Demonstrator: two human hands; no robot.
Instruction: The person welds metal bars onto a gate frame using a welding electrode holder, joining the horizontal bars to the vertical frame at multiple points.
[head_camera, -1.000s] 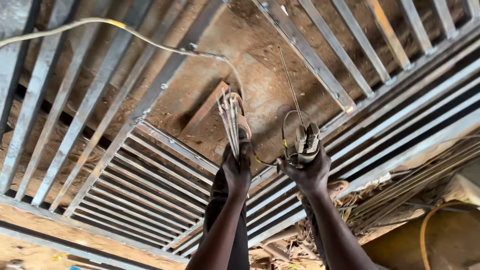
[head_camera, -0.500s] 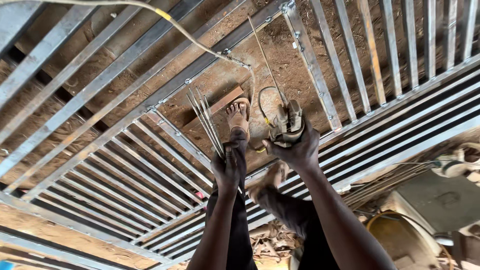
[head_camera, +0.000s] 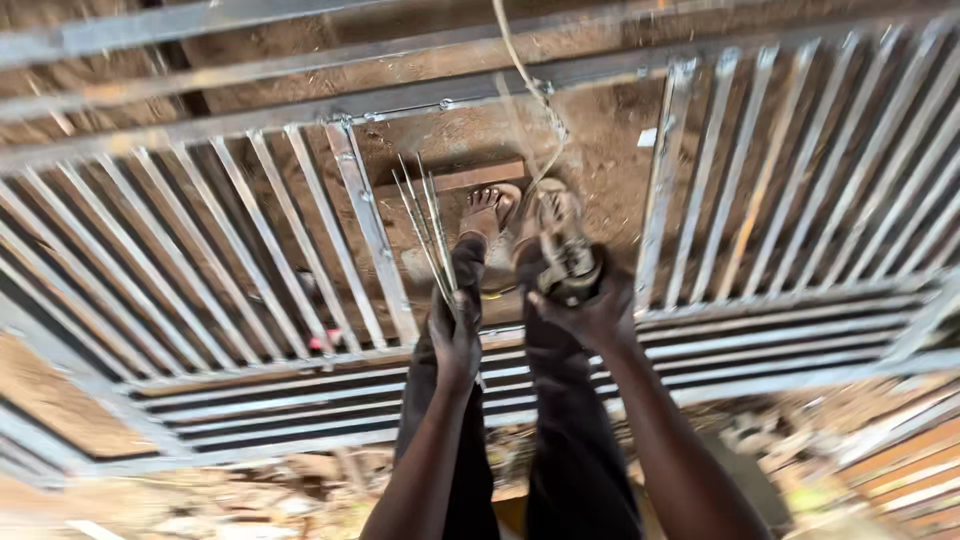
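My left hand (head_camera: 455, 335) grips a small bundle of thin metal rods (head_camera: 428, 228) that fan out away from me. My right hand (head_camera: 592, 305) is closed around a blurred clamp-like tool (head_camera: 567, 268); a pale cable (head_camera: 527, 82) runs from it toward the top of the view. Both hands are held out over my dark trouser legs. My sandalled feet (head_camera: 492, 210) stand on bare dirt in an opening of a grey metal grille (head_camera: 372, 230) that lies flat on the ground.
Bars of the grille (head_camera: 800, 180) spread out left and right of my feet, with a long frame rail (head_camera: 300, 115) across the far side. A wooden block (head_camera: 470, 176) lies by my toes. Scrap and litter (head_camera: 780, 440) lie on the near side.
The view has swung round and closed in, so the grille bars now lie at a different angle. Both hands still hold the rods and the tool, now nearer my feet.
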